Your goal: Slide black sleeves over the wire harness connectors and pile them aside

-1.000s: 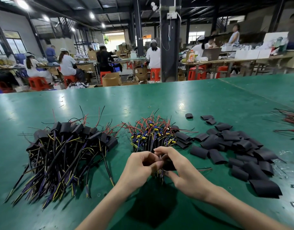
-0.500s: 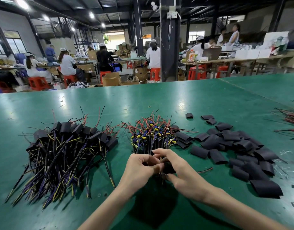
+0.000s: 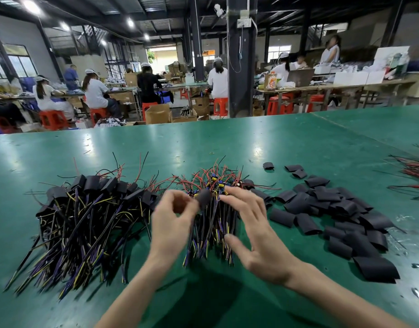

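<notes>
Left hand (image 3: 173, 221): grip pinching a blurred black sleeve (image 3: 204, 197) at the fingertips; right hand (image 3: 253, 230): grip released, fingers spread above harness bundle (image 3: 210, 233) on green tabletop (image 3: 203, 147).

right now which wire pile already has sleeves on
The left pile of black and yellow wires; black sleeves cap its ends, the middle bundle shows bare connectors.

Sleeved harness pile (image 3: 85, 221) left; bare harness bundle (image 3: 215, 223) centre, sleeved connector (image 3: 205, 197) above it; loose black sleeves (image 3: 334, 209) right.
</notes>
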Demonstrator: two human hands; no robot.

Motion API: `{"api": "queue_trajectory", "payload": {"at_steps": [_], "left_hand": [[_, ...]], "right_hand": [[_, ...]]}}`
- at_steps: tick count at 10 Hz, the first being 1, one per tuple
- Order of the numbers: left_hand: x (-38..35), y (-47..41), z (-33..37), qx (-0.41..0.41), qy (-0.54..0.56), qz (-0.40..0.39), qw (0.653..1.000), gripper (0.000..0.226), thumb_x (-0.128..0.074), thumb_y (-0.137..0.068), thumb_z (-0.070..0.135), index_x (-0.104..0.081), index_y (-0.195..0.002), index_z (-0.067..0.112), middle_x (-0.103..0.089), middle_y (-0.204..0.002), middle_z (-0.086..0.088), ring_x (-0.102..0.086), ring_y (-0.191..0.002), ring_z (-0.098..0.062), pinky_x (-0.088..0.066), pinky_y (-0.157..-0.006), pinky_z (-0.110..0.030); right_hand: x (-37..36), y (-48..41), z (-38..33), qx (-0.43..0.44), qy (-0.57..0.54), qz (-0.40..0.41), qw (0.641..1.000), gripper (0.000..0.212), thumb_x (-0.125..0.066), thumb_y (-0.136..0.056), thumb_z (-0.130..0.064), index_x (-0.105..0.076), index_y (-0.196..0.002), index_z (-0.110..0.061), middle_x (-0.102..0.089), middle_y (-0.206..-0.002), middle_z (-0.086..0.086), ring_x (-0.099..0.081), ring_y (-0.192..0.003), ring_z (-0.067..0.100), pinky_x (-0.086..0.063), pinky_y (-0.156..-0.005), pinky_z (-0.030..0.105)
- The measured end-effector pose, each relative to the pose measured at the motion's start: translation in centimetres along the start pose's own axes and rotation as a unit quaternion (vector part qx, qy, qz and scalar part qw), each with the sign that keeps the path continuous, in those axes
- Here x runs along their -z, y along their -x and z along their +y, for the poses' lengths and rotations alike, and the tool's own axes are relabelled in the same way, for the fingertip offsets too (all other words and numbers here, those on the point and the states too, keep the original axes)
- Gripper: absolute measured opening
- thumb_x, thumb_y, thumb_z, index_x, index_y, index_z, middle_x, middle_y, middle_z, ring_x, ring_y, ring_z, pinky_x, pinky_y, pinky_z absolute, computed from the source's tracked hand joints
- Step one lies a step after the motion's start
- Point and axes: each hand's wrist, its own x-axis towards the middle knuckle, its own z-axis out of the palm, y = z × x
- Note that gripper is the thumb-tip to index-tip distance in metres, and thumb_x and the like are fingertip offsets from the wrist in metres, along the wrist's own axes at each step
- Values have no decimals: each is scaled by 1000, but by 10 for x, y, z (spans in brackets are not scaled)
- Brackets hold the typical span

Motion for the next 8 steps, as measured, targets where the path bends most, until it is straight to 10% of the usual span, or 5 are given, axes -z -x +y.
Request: {"api": "queue_trajectory", "payload": {"at_steps": [2,4,6,8], "left_hand": [[36,-31,-26,-17,-122,123,985,25,-44,-94,-8,-64,-104,5,-62,-98,-14,-64,-71,-19,-52,-74,-15],[58,-42,-41,-124,-374,161,905,50,-49,-74,-25,-56,-122,-10,-56,-116,-28,-53,-107,-41,-46,-96,-48],[85,-52,-53,30,-496,186,848,44,-58,-75,-1,-57,-119,1,-54,-125,-20,-37,-117,-35,-25,-97,-50],[93,-53,-35,76,-449,206,866,30,-59,-86,16,-62,-114,8,-47,-124,-24,-32,-120,-38,-25,-98,-50]], "right_hand": [[12,-1,12,-54,-16,69,996,51,-63,-83,2,-48,-128,-14,-42,-135,1,-34,-129,19,-19,-111,19],[7,3,20,-51,12,61,997,48,-62,-81,1,-51,-127,-11,-44,-133,1,-36,-126,19,-21,-110,19],[2,5,28,-67,32,25,997,47,-64,-81,4,-54,-124,-12,-45,-132,1,-35,-127,17,-20,-111,20],[8,-1,17,-81,-33,54,995,38,-62,-85,3,-57,-119,-15,-48,-129,-3,-36,-127,16,-25,-111,30]]}}
